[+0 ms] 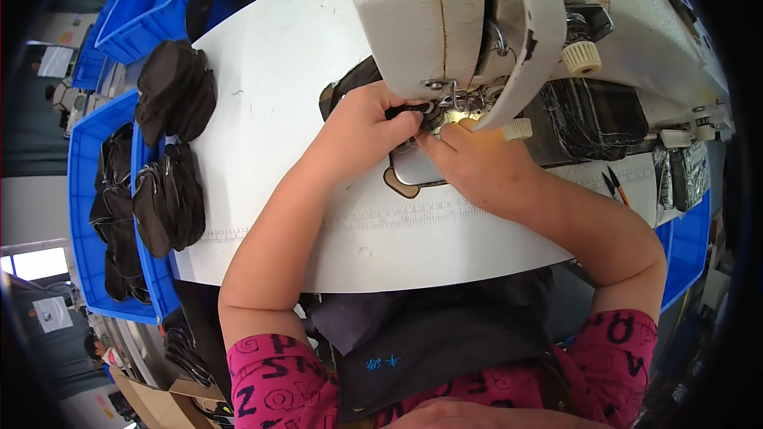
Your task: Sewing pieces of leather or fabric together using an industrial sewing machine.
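Under the needle area of a white sewing machine [401,28], both of my hands work close together on a dark piece of fabric [358,79]. My left hand [362,127] is closed, thumb and forefinger pinching the fabric just left of the presser foot. My right hand [481,163] lies right of it, fingers bent and pressed together at the lit spot in front of the foot. The fabric between the fingertips is mostly hidden by the hands and machine head. Part of the piece sticks out beyond my left hand.
A stack of dark fabric pieces [596,119] lies on the right of the white table [262,71], near a small pointed tool [617,187]. Dark bundles [173,91] sit at the left edge, beside blue bins [83,214]. A printed ruler strip [381,216] runs along the front.
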